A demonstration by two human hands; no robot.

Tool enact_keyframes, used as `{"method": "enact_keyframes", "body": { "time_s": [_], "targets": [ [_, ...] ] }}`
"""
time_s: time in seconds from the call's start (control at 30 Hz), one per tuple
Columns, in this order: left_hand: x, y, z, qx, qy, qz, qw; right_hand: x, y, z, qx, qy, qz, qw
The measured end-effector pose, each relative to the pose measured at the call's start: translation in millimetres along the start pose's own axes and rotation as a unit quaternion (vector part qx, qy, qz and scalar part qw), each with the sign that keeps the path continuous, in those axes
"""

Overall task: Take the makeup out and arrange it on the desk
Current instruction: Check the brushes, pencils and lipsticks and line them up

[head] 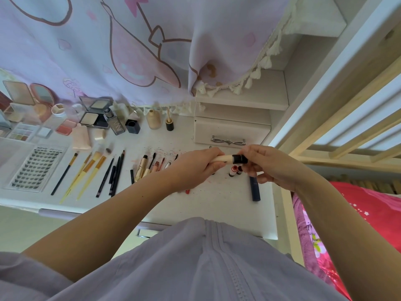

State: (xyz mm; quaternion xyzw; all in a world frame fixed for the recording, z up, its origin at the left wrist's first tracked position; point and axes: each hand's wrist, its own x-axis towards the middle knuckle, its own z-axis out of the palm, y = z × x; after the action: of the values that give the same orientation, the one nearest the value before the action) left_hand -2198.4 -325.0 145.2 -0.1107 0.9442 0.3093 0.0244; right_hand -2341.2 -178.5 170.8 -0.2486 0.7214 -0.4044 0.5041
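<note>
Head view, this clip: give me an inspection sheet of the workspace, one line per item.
Surface: white desk, speckled with red and dark crumbs.
Job's things: cream tube with black cap held above the desk; brushes and pencils in a row; false-lash tray; open compacts at the back.
Clutter: dark blue tube lying apart, near the right edge.
Hands: left hand grips the tube body; right hand pinches the cap.
Cables: nothing seen.
Surroundings: printed curtain, small drawer, red bedding.
</note>
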Motion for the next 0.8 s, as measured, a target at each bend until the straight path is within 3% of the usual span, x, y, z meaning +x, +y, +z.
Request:
{"method": "enact_keyframes", "body": {
  "time_s": [0.5, 0.63, 0.8],
  "targets": [
    [3.0, 0.3, -2.5, 0.003, 0.007, -0.003, 1.000, 0.4, 1.8, -2.6, 0.026, -0.004, -0.040, 0.999],
    [2.2, -0.2, -2.9, 0.006, 0.010, 0.002, 1.000, 1.6, 1.4, -2.0, 0.031, 0.012, -0.006, 0.999],
    [0.8, -4.6, -0.6, 0.013, 0.002, -0.004, 1.000, 0.3, 2.7, -3.9, -0.002, -0.025, -0.032, 0.999]
  ]
}}
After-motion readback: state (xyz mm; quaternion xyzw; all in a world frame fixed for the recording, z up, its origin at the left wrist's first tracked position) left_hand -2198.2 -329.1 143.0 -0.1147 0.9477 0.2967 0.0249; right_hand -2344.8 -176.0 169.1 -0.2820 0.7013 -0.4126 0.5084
